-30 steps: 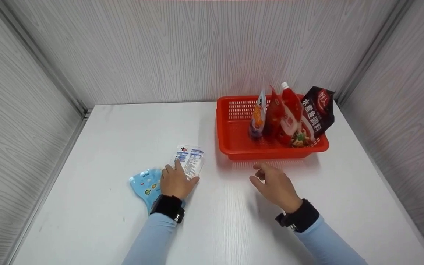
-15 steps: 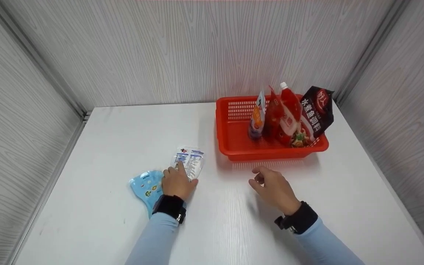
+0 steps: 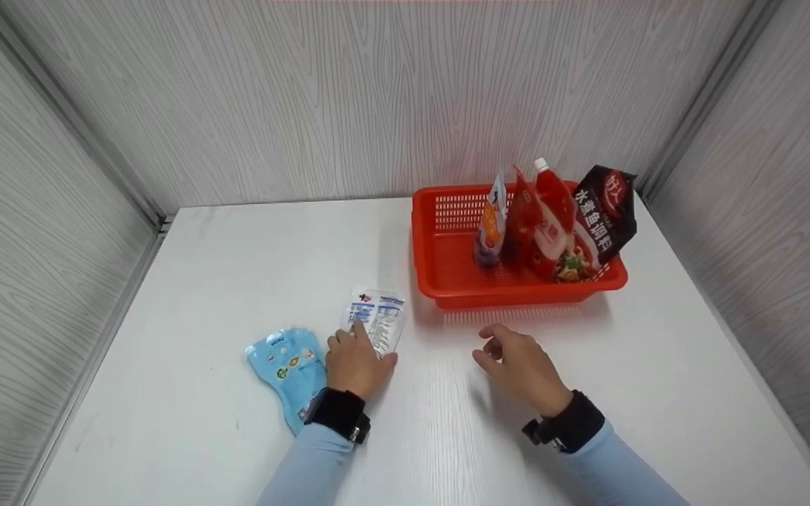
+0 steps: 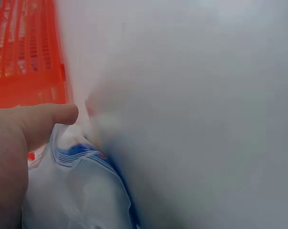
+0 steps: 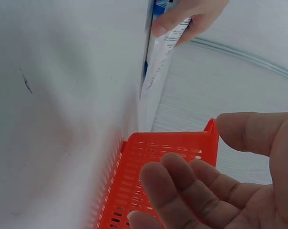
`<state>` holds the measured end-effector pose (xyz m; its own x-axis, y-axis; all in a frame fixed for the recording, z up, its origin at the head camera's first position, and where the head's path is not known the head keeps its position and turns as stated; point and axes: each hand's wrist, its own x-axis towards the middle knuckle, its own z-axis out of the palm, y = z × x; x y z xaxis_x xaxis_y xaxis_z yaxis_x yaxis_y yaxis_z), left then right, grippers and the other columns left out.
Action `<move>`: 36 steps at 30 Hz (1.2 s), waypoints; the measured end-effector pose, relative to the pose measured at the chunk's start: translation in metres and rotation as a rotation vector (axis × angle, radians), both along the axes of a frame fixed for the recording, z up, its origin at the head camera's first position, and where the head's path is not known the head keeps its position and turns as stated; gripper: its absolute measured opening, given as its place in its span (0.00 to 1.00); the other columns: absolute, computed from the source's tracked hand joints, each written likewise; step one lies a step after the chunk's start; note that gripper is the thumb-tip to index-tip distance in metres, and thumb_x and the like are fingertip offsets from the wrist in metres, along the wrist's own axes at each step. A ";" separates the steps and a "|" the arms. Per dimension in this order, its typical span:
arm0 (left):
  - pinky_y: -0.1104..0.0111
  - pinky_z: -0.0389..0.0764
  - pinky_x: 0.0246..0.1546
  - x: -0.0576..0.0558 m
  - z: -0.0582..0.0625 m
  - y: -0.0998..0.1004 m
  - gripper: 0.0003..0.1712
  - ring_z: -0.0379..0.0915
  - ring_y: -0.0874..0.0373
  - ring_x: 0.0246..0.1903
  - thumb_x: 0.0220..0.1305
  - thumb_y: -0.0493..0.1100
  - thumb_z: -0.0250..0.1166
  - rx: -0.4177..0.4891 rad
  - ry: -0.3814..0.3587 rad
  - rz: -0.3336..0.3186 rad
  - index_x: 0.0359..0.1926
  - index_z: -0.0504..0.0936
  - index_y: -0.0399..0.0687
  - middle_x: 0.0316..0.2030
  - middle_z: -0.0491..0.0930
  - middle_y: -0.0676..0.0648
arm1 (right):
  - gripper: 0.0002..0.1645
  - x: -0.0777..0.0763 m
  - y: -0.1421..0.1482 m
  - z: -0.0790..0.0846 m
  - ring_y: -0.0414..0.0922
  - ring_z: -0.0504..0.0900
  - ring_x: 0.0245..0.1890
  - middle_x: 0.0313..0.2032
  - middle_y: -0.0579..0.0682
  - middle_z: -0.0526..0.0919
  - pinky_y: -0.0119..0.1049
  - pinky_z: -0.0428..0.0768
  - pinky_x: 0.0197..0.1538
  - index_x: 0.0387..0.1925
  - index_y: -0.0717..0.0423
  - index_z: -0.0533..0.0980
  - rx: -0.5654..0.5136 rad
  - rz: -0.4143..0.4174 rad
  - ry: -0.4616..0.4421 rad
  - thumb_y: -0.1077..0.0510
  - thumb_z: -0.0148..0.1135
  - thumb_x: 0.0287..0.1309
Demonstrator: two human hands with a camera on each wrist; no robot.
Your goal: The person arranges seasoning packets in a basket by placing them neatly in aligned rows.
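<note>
A clear-and-white printed packet (image 3: 379, 325) lies on the table in the head view. My left hand (image 3: 358, 362) spans its near part, the thumb at its right edge and the fingers on its left side. In the left wrist view the packet (image 4: 77, 186) bulges beside the thumb; the other fingertips are hidden there. A light blue pouch marked Heinz (image 3: 291, 369) lies left of that hand, partly covered by hand and wrist strap. My right hand (image 3: 524, 369) hovers in front of the basket with loosely bent fingers, holding nothing.
A red plastic basket (image 3: 440, 284) stands at the back right. Inside it are an orange-and-purple packet (image 3: 492, 225), a red pouch with a white cap (image 3: 553, 225) and a black seasoning bag (image 3: 605, 214) leaning over the rim. Wood-patterned walls (image 3: 292, 98) enclose the table.
In the last half second my left hand and the packet have shifted slightly to the right and nearer, uncovering more of the blue pouch. The right hand has barely moved.
</note>
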<state>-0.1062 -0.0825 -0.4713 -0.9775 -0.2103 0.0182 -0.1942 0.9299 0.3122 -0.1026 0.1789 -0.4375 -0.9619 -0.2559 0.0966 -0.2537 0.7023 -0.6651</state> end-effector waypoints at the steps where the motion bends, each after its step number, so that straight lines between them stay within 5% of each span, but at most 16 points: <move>1: 0.53 0.68 0.45 0.003 -0.001 0.003 0.53 0.62 0.42 0.45 0.48 0.63 0.65 -0.001 0.004 -0.005 0.65 0.58 0.34 0.46 0.67 0.31 | 0.15 0.001 0.000 0.000 0.38 0.73 0.27 0.27 0.40 0.78 0.35 0.74 0.34 0.42 0.49 0.76 -0.002 -0.001 0.001 0.51 0.64 0.53; 8: 0.52 0.68 0.48 0.024 -0.001 0.024 0.53 0.62 0.39 0.49 0.48 0.64 0.65 -0.011 0.022 -0.013 0.64 0.58 0.31 0.50 0.66 0.28 | 0.15 0.005 0.003 -0.001 0.39 0.73 0.27 0.27 0.40 0.78 0.36 0.73 0.34 0.43 0.49 0.76 0.001 -0.014 -0.009 0.51 0.64 0.53; 17: 0.53 0.59 0.58 0.048 -0.003 0.047 0.54 0.53 0.36 0.59 0.50 0.63 0.64 0.031 0.047 -0.077 0.64 0.56 0.27 0.64 0.51 0.28 | 0.16 0.008 0.001 -0.004 0.39 0.73 0.26 0.26 0.40 0.78 0.36 0.74 0.34 0.43 0.50 0.76 -0.007 -0.013 -0.038 0.51 0.64 0.53; 26: 0.52 0.64 0.54 0.069 0.000 0.070 0.51 0.58 0.38 0.56 0.54 0.66 0.58 -0.008 0.011 -0.156 0.62 0.59 0.26 0.62 0.56 0.28 | 0.18 0.007 -0.003 -0.007 0.39 0.74 0.26 0.26 0.40 0.78 0.35 0.75 0.34 0.44 0.53 0.76 0.021 -0.011 -0.051 0.51 0.64 0.53; 32: 0.53 0.67 0.51 0.076 0.005 0.076 0.49 0.60 0.39 0.54 0.56 0.68 0.54 -0.014 -0.021 -0.208 0.61 0.62 0.27 0.59 0.60 0.29 | 0.17 0.007 -0.003 -0.011 0.37 0.75 0.27 0.27 0.41 0.78 0.35 0.75 0.34 0.44 0.55 0.76 0.011 0.003 -0.045 0.51 0.62 0.53; 36: 0.53 0.69 0.50 0.073 0.011 0.067 0.47 0.62 0.42 0.53 0.57 0.69 0.52 0.065 -0.074 -0.218 0.60 0.65 0.31 0.59 0.61 0.32 | 0.18 0.006 -0.003 -0.016 0.38 0.76 0.29 0.29 0.43 0.78 0.35 0.77 0.36 0.44 0.55 0.75 -0.004 0.011 -0.079 0.51 0.62 0.54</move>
<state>-0.0329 -0.0158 -0.4601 -0.9981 0.0075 -0.0618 -0.0156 0.9308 0.3651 -0.0966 0.1755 -0.4533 -0.9637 -0.2661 0.0218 -0.2079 0.6969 -0.6864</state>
